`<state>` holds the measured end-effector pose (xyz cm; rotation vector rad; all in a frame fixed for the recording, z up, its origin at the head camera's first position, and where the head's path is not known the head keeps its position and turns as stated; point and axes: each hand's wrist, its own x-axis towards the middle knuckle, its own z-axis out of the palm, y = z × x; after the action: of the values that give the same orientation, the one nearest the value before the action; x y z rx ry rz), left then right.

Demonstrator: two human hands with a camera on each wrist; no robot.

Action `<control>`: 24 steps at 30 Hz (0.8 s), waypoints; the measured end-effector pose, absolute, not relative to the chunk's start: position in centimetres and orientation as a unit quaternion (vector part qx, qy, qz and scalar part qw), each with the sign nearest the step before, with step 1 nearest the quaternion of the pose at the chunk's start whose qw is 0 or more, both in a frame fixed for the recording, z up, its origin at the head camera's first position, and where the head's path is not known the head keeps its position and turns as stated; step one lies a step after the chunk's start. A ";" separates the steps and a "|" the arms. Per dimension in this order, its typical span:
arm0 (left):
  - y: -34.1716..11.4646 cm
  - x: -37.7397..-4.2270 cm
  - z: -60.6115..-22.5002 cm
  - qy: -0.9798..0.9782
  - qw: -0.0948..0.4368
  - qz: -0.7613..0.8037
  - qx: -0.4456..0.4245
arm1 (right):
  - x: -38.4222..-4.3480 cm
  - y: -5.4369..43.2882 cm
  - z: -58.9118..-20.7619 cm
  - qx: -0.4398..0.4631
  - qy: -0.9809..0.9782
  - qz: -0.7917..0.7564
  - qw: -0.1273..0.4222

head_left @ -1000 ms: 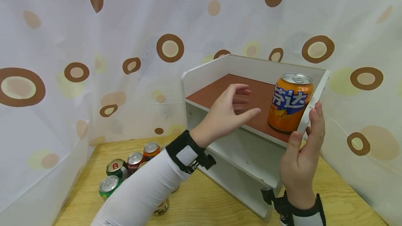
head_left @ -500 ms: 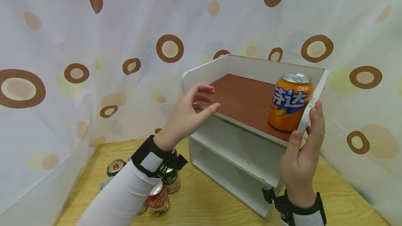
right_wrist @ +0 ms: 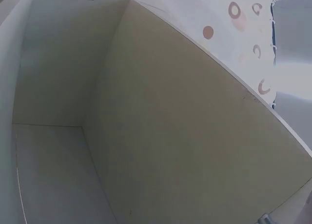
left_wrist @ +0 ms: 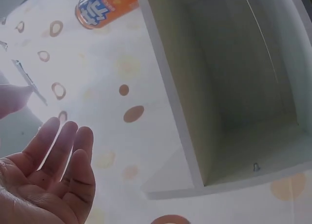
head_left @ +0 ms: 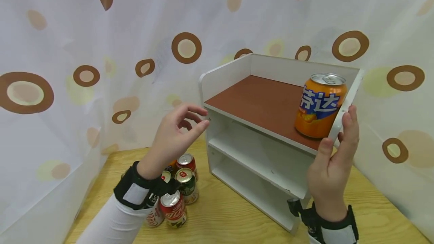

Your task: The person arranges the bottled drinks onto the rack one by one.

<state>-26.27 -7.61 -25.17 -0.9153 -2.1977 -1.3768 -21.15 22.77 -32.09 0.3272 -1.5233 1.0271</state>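
My left hand (head_left: 179, 134) is in the air left of a white shelf unit (head_left: 257, 157), its fingers loosely bent and nothing in them. In the left wrist view the same hand (left_wrist: 48, 180) shows an empty palm beside the shelf. My right hand (head_left: 333, 168) touches the front edge of the unit's right side panel, fingers fairly straight along it and thumb at the front. An orange soda can (head_left: 320, 106) stands upright on the brown top shelf (head_left: 261, 102), against that panel. The right wrist view shows mostly the inside of the shelf unit (right_wrist: 185, 116).
Several drink cans stand on the wooden table (head_left: 217, 214) under my left forearm, including a red can (head_left: 174, 212) and a green can (head_left: 188, 189). My arm hides part of the group. A patterned curtain (head_left: 149, 10) hangs behind the shelf unit.
My left hand has moved left and down, away from the top shelf, uncovering its left part. My right hand stays at the side panel. The orange can remains in place; the head view shifted slightly.
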 end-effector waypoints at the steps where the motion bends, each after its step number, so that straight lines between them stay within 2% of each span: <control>1: -7.9 -26.1 -25.3 -0.784 0.199 -0.488 -0.329 | -21.2 22.8 -32.1 0.141 -0.656 0.443 0.595; 5: -8.9 -25.4 -26.1 -0.791 0.206 -0.474 -0.327 | -21.1 22.8 -32.1 0.140 -0.658 0.443 0.593; 10: -9.8 -25.1 -28.0 -0.822 0.188 -0.439 -0.310 | -21.1 22.8 -32.1 0.138 -0.661 0.442 0.591; 16: -10.8 -25.2 -30.6 -0.860 0.158 -0.386 -0.295 | -21.1 22.8 -32.1 0.137 -0.663 0.441 0.589; 24: -11.1 -24.0 -33.1 -0.902 0.092 -0.349 -0.238 | -21.2 22.7 -32.1 0.143 -0.655 0.442 0.596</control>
<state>-23.99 -11.06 -33.07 -0.7071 -2.6779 -1.0359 -21.18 22.69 -32.05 0.3331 -1.5210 1.0273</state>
